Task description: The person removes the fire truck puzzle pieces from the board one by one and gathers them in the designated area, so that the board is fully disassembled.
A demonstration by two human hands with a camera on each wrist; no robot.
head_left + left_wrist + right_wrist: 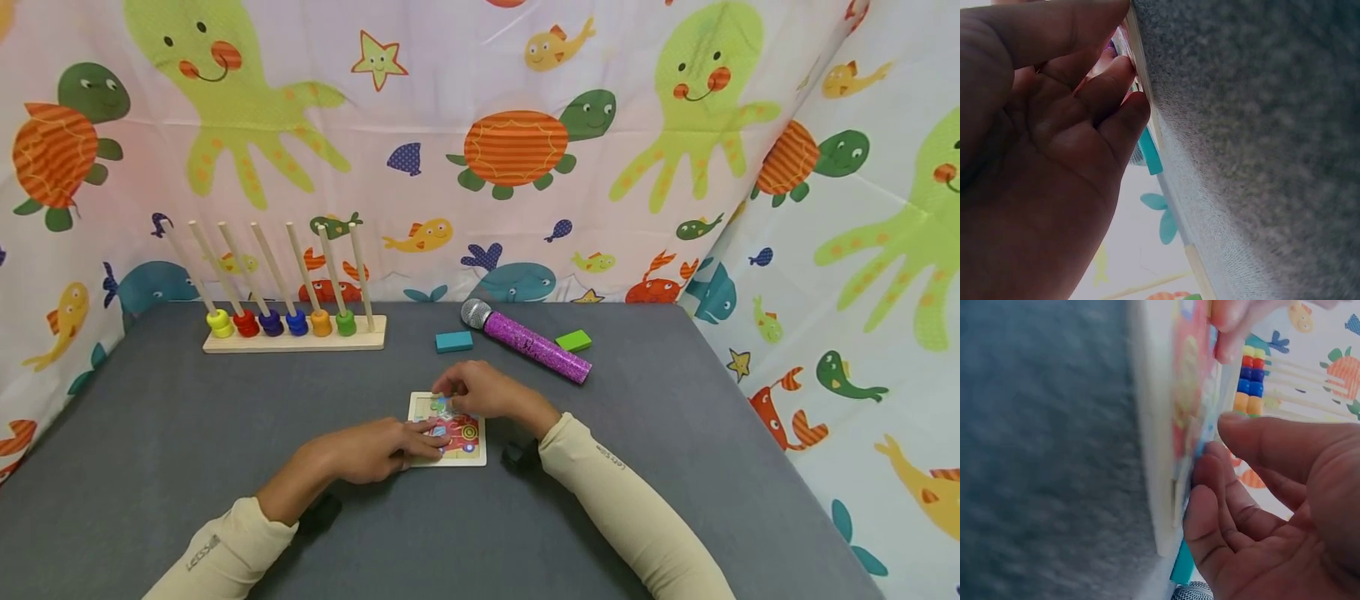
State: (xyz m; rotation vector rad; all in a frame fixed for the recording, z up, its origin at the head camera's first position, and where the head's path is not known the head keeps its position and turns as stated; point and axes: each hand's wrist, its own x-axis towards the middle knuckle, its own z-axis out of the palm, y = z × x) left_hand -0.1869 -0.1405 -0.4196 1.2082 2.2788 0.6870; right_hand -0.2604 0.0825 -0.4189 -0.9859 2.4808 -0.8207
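Note:
A small wooden jigsaw puzzle (447, 460) with a pale frame lies on the grey table; its picture is a red vehicle with yellow-hubbed wheels. My left hand (378, 450) rests on its left side, fingers stretched over the picture. My right hand (483, 390) is at its upper edge, with bent fingers touching the area near a blue and green part (439, 405). In the right wrist view the thumb and the fingertips of the right hand (1260, 506) stand apart beside the puzzle (1154, 425). Whether they pinch a piece is unclear.
Behind the puzzle lie a blue block (453, 342), a purple glitter microphone (536, 346) and a green block (573, 340). A wooden peg stand (292, 343) with coloured rings is at the back left. A sea-animal curtain (420, 100) hangs behind the table.

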